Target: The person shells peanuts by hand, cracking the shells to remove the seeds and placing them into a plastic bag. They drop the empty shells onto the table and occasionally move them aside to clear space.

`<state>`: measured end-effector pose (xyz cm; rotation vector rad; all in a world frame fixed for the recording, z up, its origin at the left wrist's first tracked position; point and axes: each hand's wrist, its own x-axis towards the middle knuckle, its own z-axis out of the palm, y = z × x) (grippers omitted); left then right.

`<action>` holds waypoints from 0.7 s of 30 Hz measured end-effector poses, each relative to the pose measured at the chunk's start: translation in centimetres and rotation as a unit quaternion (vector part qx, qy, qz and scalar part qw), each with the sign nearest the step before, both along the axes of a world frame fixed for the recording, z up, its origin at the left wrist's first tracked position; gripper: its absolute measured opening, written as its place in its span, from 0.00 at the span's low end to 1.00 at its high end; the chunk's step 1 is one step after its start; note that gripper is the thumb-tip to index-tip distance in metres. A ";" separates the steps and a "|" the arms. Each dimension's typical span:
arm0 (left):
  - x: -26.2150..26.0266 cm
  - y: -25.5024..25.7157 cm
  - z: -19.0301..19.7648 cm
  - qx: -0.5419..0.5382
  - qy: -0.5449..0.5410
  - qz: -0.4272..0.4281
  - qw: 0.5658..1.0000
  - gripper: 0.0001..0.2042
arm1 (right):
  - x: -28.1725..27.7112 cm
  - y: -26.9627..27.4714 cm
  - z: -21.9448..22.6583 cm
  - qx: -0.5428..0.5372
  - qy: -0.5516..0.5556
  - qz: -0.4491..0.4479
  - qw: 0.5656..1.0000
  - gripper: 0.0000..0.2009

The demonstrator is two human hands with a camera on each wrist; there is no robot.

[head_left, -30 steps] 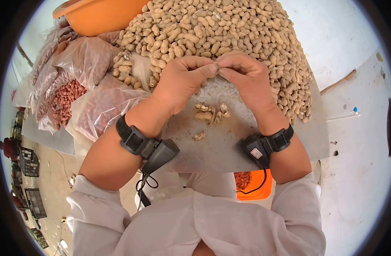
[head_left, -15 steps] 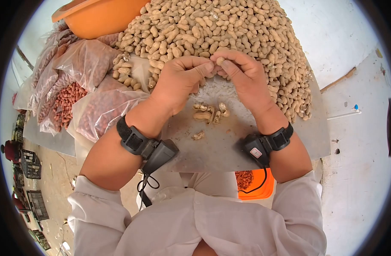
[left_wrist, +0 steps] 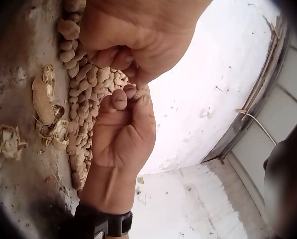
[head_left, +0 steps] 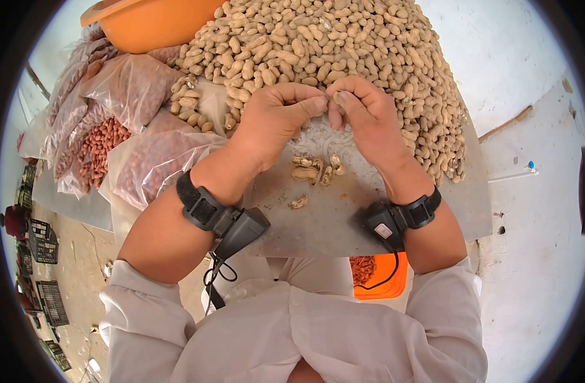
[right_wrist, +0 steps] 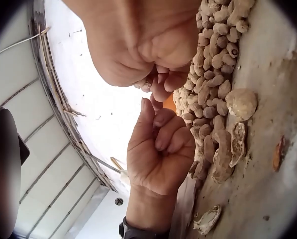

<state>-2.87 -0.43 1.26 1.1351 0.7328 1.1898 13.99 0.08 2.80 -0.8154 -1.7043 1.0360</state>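
Both hands are raised near the front of a heap of unshelled peanuts (head_left: 324,48), fingertips close together. My right hand (head_left: 372,118) pinches a peanut (right_wrist: 147,84) between thumb and forefinger. It is mostly covered by the fingers, with a small part showing in the wrist views. Facing it, my left hand (head_left: 270,124) has its fingers curled and its thumb (right_wrist: 146,117) laid toward the forefinger. I cannot tell whether it holds anything. Below the hands, several broken peanut shells (head_left: 303,172) lie on the grey tabletop (head_left: 292,223).
Clear plastic bags (head_left: 129,86) of reddish peanut kernels (head_left: 104,140) crowd the left side, under an orange basin (head_left: 155,29). An orange container (head_left: 385,290) with reddish bits sits below the table edge. A white wall (head_left: 535,210) stands at right; black crates (head_left: 45,242) are on the floor at left.
The hands met at the fingertips, then parted slightly. A peanut showed in the right fingers half a second ago; that hand has since turned and covers more of it. Shells on the table stay put.
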 end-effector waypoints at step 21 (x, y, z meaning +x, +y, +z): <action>0.0 -0.1 0.2 -0.012 0.003 -0.028 1.000 0.11 | 0.2 -0.4 -0.1 0.069 -0.092 -0.016 0.993 0.12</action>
